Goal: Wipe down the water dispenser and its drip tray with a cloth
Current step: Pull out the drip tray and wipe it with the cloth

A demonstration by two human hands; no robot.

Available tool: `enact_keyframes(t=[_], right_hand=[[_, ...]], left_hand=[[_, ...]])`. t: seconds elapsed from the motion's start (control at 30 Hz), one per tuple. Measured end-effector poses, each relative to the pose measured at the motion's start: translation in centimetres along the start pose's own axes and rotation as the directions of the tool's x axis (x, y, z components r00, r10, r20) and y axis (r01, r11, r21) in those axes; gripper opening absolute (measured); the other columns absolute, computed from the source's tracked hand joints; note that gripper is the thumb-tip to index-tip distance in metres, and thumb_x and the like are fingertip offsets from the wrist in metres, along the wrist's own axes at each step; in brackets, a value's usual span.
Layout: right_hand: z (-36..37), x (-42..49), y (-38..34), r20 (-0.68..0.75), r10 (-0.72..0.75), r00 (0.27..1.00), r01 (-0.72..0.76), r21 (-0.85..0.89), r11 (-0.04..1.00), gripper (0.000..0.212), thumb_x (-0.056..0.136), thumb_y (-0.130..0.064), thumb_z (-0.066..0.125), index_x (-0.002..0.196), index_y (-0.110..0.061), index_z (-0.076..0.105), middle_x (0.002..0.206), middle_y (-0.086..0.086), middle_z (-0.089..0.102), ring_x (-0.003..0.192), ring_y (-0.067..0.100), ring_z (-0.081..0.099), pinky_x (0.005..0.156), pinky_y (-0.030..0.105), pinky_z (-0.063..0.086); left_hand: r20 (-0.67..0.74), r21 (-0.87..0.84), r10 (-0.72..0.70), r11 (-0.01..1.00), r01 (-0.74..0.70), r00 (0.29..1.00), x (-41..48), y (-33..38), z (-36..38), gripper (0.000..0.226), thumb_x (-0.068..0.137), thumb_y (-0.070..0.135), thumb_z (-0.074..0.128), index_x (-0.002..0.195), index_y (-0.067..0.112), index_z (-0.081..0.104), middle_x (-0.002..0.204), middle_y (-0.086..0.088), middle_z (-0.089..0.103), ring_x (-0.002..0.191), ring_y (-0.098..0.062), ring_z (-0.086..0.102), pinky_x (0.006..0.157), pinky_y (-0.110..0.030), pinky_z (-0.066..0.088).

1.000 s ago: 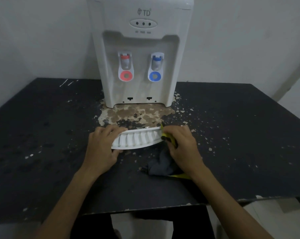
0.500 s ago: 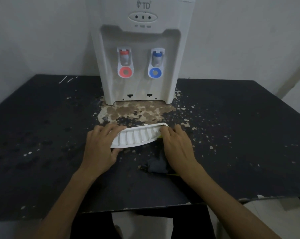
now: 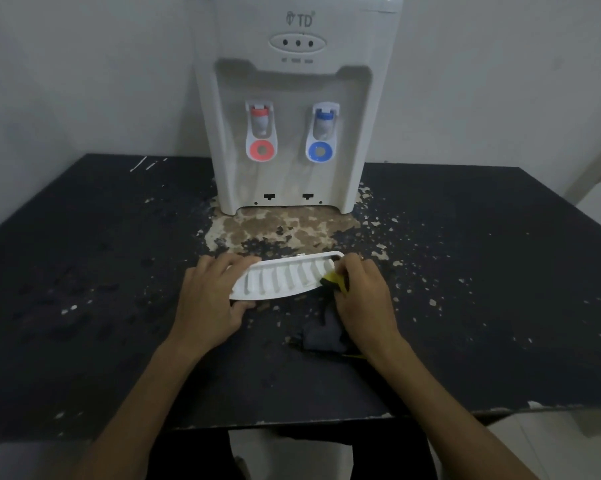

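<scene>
Your left hand (image 3: 209,303) clamps the 9 o'clock end of the drip tray (image 3: 278,278), fingers over the top, thumb hooked under the near rim. Your right hand (image 3: 365,299) pinches the cloth (image 3: 321,336) against the 3 o'clock end. Hands apart, 1 at each end. The black table (image 3: 500,271), paint flaked pale, carries everything. The water dispenser (image 3: 292,98) stands at 12 o'clock, 2 taps facing you. The tray lies at its 6 o'clock, detached, ribbed face up, long axis 8 to 2 o'clock, bowed edge toward you. It looks like light, stiff plastic, likely to skate, so pin it by the ends. The cloth is soft and dark, yellow-edged, its tail heaped at the tray's 5 o'clock.
</scene>
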State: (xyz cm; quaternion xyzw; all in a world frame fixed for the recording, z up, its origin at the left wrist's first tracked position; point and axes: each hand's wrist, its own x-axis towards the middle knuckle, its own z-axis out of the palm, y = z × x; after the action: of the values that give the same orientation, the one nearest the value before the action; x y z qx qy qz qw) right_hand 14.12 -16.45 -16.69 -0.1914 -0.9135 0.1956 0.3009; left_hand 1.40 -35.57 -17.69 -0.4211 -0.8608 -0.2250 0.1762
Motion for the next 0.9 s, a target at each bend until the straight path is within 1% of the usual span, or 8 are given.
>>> enact_keyframes(t=[0.1,0.3,0.37,0.47,0.57,0.73,0.8,0.9], right_hand=[[0.2,-0.4,-0.8,-0.063,0.057,0.996,-0.054,0.044,0.998,0.024,0.072,0.014,0.058,0.081,-0.007,0.049,0.072,0.009,0.048,0.065,0.026,0.044,0.049,0.044,0.042],[0.3,-1.2,-1.4,-0.125,0.002,0.992,0.003,0.034,0.999,0.024,0.071,0.012,0.064,0.078,-0.006,0.050,0.070,0.009,0.048,0.062,0.026,0.044,0.046,0.045,0.043],[0.0,-1.4,-1.5,-0.138,-0.002,0.990,0.013,0.075,0.997,0.022,0.073,0.008,0.068,0.083,-0.006,0.054,0.075,0.006,0.050,0.066,0.024,0.047,0.051,0.043,0.045],[-0.6,-1.7,-1.7,-0.146,0.074,0.986,-0.041,0.222,0.974,0.030,0.072,0.002,0.073,0.096,-0.010,0.059,0.090,0.002,0.058,0.079,0.017,0.055,0.068,0.030,0.048],[-1.0,-1.6,-2.3,-0.165,0.122,0.979,-0.055,0.363,0.930,0.033,0.074,-0.005,0.074,0.103,-0.014,0.062,0.096,-0.005,0.063,0.087,0.007,0.059,0.075,0.022,0.049],[-1.1,-0.5,-3.7,-0.155,0.109,0.982,-0.034,0.424,0.905,0.037,0.071,-0.001,0.072,0.104,-0.015,0.062,0.104,-0.004,0.059,0.098,0.002,0.054,0.085,0.020,0.047],[-0.8,0.1,-4.5,-0.131,0.109,0.985,-0.042,0.433,0.901,0.039,0.070,-0.001,0.071,0.104,-0.016,0.062,0.106,-0.004,0.058,0.099,0.003,0.054,0.086,0.019,0.046],[0.1,0.8,-6.2,-0.107,0.103,0.989,-0.049,0.419,0.906,0.038,0.070,0.001,0.069,0.105,-0.015,0.063,0.105,-0.009,0.058,0.099,0.000,0.052,0.089,0.012,0.041]], left_hand=[[0.004,-0.012,-0.003,1.000,0.003,1.000,0.0,-0.1,-0.1,0.074,0.057,0.019,0.086,0.124,0.021,0.055,0.112,0.002,0.058,0.093,-0.021,0.045,0.072,-0.033,0.035],[0.008,-0.028,-0.013,1.000,0.014,1.000,0.1,-0.3,0.1,0.073,0.059,0.019,0.085,0.125,0.022,0.055,0.113,0.002,0.057,0.095,-0.021,0.046,0.074,-0.033,0.034],[0.024,-0.059,-0.028,0.998,0.030,0.999,0.1,-0.5,0.2,0.073,0.060,0.019,0.084,0.127,0.023,0.054,0.114,0.002,0.057,0.096,-0.021,0.045,0.076,-0.034,0.037],[0.077,-0.180,-0.072,0.980,0.085,0.994,0.2,-0.7,0.1,0.076,0.064,0.021,0.083,0.132,0.024,0.051,0.118,0.004,0.054,0.100,-0.019,0.045,0.087,-0.038,0.041],[0.139,-0.383,-0.182,0.896,0.222,0.973,0.6,-0.9,-0.2,0.081,0.061,0.021,0.085,0.134,0.025,0.050,0.119,0.010,0.048,0.110,-0.009,0.044,0.098,-0.027,0.036],[0.180,-0.523,-0.263,0.791,0.319,0.948,0.7,-1.1,-0.4,0.096,0.054,0.019,0.089,0.138,0.030,0.044,0.112,0.014,0.053,0.105,0.003,0.047,0.085,-0.002,0.032],[0.194,-0.557,-0.263,0.763,0.327,0.945,0.6,-1.4,-0.5,0.096,0.056,0.017,0.088,0.137,0.035,0.040,0.111,0.016,0.053,0.104,0.003,0.049,0.086,-0.005,0.036],[0.198,-0.574,-0.273,0.747,0.337,0.941,0.3,-1.9,-0.8,0.096,0.059,0.018,0.087,0.135,0.042,0.034,0.113,0.014,0.055,0.108,-0.002,0.051,0.092,-0.020,0.040]])
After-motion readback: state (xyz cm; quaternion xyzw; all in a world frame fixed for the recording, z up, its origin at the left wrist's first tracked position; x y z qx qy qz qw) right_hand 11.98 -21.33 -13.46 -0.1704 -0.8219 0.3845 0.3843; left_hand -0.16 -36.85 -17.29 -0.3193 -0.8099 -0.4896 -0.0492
